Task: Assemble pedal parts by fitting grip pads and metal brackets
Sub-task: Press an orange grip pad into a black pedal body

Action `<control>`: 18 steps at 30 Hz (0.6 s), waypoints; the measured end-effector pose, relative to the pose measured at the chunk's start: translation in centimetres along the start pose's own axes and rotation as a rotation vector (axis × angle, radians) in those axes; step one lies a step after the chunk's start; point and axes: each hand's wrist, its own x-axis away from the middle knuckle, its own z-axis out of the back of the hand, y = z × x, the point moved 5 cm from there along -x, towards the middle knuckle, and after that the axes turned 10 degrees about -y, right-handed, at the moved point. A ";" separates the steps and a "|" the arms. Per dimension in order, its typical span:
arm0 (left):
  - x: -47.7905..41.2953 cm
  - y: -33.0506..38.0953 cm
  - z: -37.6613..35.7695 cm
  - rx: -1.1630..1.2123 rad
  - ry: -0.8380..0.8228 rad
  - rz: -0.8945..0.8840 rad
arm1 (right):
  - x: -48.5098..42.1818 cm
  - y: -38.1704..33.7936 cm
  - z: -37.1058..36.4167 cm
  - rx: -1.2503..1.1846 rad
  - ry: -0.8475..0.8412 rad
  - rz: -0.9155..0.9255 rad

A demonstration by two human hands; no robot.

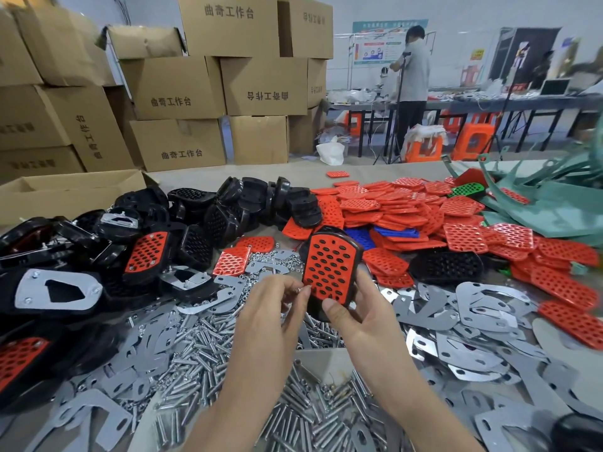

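Now: the right hand [360,316] grasps a black plastic pedal body [360,252] from below, thumb laid across its lower edge. A red perforated grip pad [329,265] sits in the pedal's face, turned toward the camera. The pedal is held off the table, just right of centre. The left hand [270,306] pinches a small silver screw [298,290] between thumb and fingertips at the pedal's lower left corner. Whether the screw touches the pad cannot be told.

Judgement: the step in hand appears to be starting the screw through a corner hole.
- Hold the pedal steady and keep the pad flush, so the holes in pad and body line up.
- Present the screw square to the hole; a tilted start would probably bind.
- Keep the right thumb clear of that corner.
- A dropped screw would be lost in the heap below.

Surroundings:
- A heap of loose silver bolts [202,347] lies directly under the hands.
- Flat grey metal brackets [483,308] lie to the right, near enough for the next fitting.
- A pile of loose red pads [408,203] lies behind the pedal.
- Bare black pedal shells [202,220] lie behind and to the left.
- Pedals with brackets already mounted [55,288] lie far left.
- Brown cardboard boxes [176,89] are stacked beyond the table.
- A person [412,66] stands at a distant bench.

Nothing blocks the corner being worked.
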 end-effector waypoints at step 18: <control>-0.4 -0.2 0.0 -0.137 -0.070 -0.061 | -0.2 0.6 -0.2 0.078 -0.011 0.018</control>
